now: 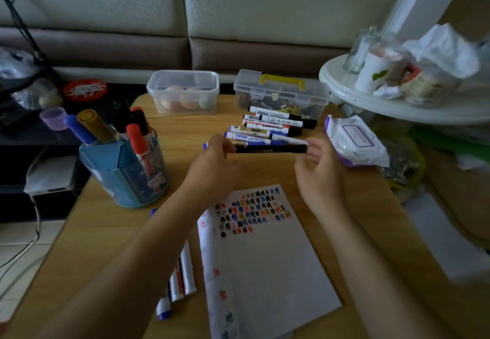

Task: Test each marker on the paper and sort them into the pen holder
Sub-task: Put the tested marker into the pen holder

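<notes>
My left hand (pixel 212 163) grips one end of a black marker (pixel 270 149) held level above the table. My right hand (pixel 320 171) is at the marker's other end, its fingers loosely curled and blurred; whether they touch the marker is unclear. Behind the marker lies a pile of several markers (pixel 273 126). The white paper (pixel 267 264) with many coloured test marks lies below my hands. The blue pen holder (pixel 124 177) at the left holds several markers. A few more markers (pixel 183 277) lie left of the paper, partly under my left arm.
A clear box with eggs (pixel 183 92) and a clear case with a yellow handle (pixel 282 92) stand at the back of the wooden table (pixel 265 171). A pack of wipes (pixel 352 142) lies at the right. A cluttered white round stand (pixel 397 108) rises beyond it.
</notes>
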